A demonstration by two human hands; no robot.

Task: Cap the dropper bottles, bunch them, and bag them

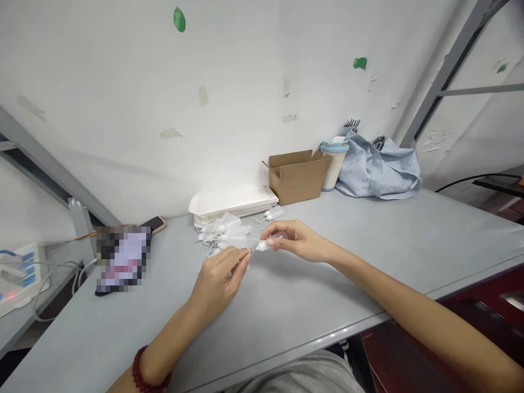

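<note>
Between the thumb and fingers of my right hand [297, 240] is a small translucent squeeze bottle [262, 245]. Its white cap points left, and my fingers cover much of its body. My left hand [221, 275] pinches at the thin tip of this bottle, just left of the cap; the fingers partly hide the tip. Beyond my left hand lies a pile of similar small bottles [229, 225] with white caps and thin loops. Another such bottle [273, 213] rests apart from the pile, behind my right hand.
White flat boxes [233, 202] are stacked against the wall, beside an open cardboard box [301, 180]. A lidded cup [334, 164] and a light blue cloth bag [376, 169] stand further right. A phone [154, 225], a blurred-out item [125, 259] and a power strip [24, 273] are at left.
</note>
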